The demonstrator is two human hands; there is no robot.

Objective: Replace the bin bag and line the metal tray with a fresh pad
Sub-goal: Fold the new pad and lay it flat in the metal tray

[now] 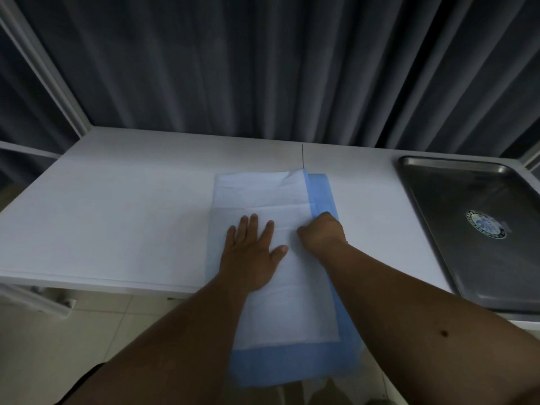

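1. Head view is showing me the pad [280,276], still partly folded, lying on the white desk [117,217] with its near end hanging off the front edge over the floor [87,331].
2. I am pressing my left hand [251,252] flat and spread on the white face of the pad, gripping nothing.
3. My right hand [321,232] is curling into a fist at the pad's blue right border [324,194]; it seems to be pinching a folded layer there, though the fingertips are hidden from me.
4. The metal tray [432,229] is sitting bare at the right end of the desk, well apart from the pad.
5. I am judging the overhang as the main risk: if my left palm is lifting too soon, the hanging end could be dragging the whole pad to the floor.
6. Pulling the fold hard against the pinned side could be tearing or creasing the thin sheet.
7. No bin or bag is showing, so that part I cannot judge.
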